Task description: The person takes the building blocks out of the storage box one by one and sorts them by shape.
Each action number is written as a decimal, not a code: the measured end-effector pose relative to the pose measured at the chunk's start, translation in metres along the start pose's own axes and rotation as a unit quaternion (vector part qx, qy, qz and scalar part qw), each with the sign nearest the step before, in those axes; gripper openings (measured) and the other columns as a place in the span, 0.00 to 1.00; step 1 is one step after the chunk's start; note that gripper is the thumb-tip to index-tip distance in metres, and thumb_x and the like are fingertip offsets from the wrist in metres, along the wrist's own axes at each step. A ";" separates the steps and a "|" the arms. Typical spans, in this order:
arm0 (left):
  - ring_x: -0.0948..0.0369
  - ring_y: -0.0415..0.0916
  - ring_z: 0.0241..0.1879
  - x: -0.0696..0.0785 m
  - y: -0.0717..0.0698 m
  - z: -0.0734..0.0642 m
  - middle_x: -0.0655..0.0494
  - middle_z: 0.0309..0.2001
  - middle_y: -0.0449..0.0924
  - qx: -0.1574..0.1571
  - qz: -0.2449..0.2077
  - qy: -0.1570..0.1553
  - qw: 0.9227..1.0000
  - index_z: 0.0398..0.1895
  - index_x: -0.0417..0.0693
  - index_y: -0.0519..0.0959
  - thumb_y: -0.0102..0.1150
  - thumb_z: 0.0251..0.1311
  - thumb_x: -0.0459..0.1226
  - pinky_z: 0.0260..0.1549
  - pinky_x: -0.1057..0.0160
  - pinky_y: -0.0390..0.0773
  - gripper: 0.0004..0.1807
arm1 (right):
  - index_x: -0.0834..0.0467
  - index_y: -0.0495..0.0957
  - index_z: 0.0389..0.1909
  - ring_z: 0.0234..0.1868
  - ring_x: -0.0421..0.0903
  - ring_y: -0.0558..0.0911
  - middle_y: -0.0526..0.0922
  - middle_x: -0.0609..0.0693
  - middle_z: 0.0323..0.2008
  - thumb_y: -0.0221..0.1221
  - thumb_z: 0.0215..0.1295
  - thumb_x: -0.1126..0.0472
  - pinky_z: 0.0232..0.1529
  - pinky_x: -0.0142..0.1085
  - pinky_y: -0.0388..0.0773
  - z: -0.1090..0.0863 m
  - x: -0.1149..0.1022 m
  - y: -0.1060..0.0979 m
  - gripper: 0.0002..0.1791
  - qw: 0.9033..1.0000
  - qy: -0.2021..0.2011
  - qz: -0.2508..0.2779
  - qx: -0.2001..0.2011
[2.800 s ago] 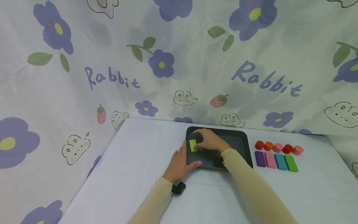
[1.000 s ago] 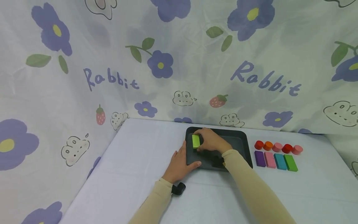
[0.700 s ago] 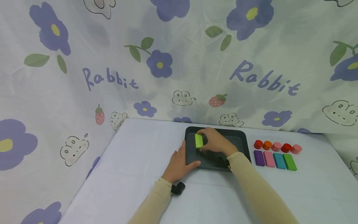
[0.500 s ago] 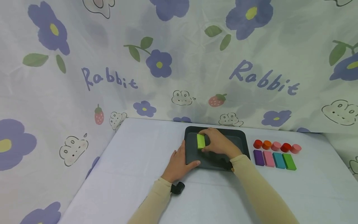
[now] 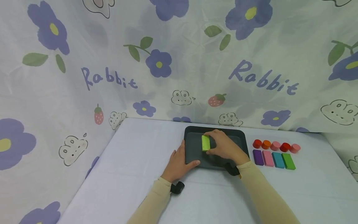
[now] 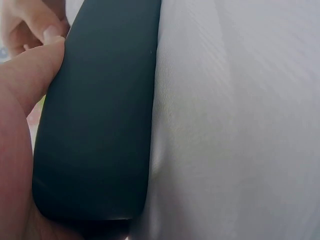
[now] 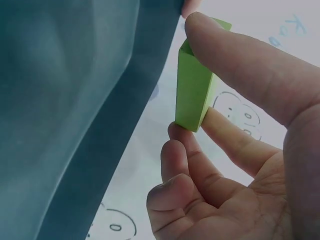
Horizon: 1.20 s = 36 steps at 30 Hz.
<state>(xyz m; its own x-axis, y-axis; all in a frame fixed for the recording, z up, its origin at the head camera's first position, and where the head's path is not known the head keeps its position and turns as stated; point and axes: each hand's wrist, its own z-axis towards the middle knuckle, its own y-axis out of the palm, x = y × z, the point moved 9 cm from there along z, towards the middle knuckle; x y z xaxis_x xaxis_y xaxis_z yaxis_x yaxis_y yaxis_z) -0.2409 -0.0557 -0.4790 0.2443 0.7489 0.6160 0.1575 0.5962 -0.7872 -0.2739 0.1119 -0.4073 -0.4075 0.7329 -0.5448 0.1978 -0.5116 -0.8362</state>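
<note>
In the head view my right hand (image 5: 225,147) pinches a lime-green block (image 5: 205,143) over the left-middle part of a dark, shallow rectangular tray (image 5: 192,155). The right wrist view shows the thumb on one end of the block (image 7: 193,92) and fingertips at the other, with the remaining fingers curled below. Whether the block touches the tray floor, I cannot tell. My left hand (image 5: 176,163) rests against the tray's near-left corner, fingers straight along its left side and thumb on the near edge. In the left wrist view the thumb touches the tray wall (image 6: 100,115).
Right of the tray, a row of red, orange and pink round pieces (image 5: 275,146) lies behind a row of coloured rectangular blocks, including a purple one (image 5: 258,157) and a green one (image 5: 288,161). A white cloth (image 5: 145,146) covers the table. A patterned curtain (image 5: 179,62) hangs behind.
My right hand has carried the lime-green block rightward from near the tray's left side toward its middle. My left hand has stayed at the tray corner.
</note>
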 end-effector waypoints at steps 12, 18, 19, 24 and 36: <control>0.49 0.54 0.76 -0.002 0.000 0.001 0.41 0.78 0.51 0.002 0.001 0.001 1.000 0.81 0.38 0.38 0.57 0.62 0.66 0.74 0.43 0.47 0.62 | 0.60 0.72 0.67 0.61 0.61 0.72 0.75 0.60 0.60 0.74 0.56 0.58 0.59 0.60 0.73 -0.024 0.017 -0.011 0.38 1.000 0.017 -0.002 0.026; 0.48 0.54 0.76 0.000 -0.001 0.000 0.39 0.78 0.52 0.004 -0.006 0.007 1.000 0.80 0.37 0.38 0.58 0.62 0.65 0.74 0.42 0.47 0.62 | 0.60 0.72 0.67 0.57 0.60 0.74 0.75 0.62 0.60 0.73 0.57 0.58 0.55 0.59 0.77 -0.035 0.025 -0.020 0.37 0.999 0.030 -0.012 0.037; 0.48 0.54 0.76 0.000 -0.001 0.001 0.39 0.78 0.51 0.003 -0.006 0.006 1.000 0.80 0.37 0.38 0.58 0.62 0.65 0.74 0.43 0.47 0.62 | 0.60 0.72 0.67 0.57 0.60 0.75 0.75 0.62 0.60 0.73 0.57 0.58 0.55 0.59 0.78 -0.038 0.026 -0.022 0.37 0.999 0.032 -0.011 0.040; 0.48 0.53 0.76 0.001 -0.001 0.000 0.40 0.78 0.50 0.002 -0.008 0.008 1.000 0.81 0.38 0.38 0.58 0.62 0.65 0.74 0.43 0.46 0.62 | 0.62 0.72 0.66 0.57 0.63 0.74 0.74 0.65 0.61 0.73 0.57 0.59 0.54 0.60 0.78 -0.050 0.034 -0.030 0.37 0.998 0.037 -0.014 0.055; 0.50 0.52 0.76 -0.001 -0.001 -0.001 0.42 0.79 0.50 -0.001 -0.009 0.004 1.000 0.81 0.39 0.37 0.59 0.61 0.65 0.75 0.44 0.45 0.62 | 0.63 0.71 0.67 0.57 0.63 0.74 0.73 0.66 0.61 0.73 0.56 0.61 0.53 0.61 0.78 -0.076 0.055 -0.043 0.37 0.995 0.061 -0.029 0.078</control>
<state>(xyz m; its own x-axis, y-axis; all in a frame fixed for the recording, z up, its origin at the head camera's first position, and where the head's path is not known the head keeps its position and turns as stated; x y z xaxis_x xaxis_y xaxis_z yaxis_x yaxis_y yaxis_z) -0.2405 -0.0569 -0.4787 0.2488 0.7361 0.6295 0.1641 0.6085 -0.7764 -0.2370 0.2084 -0.4065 -0.3006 0.8074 -0.5077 0.0324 -0.5233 -0.8515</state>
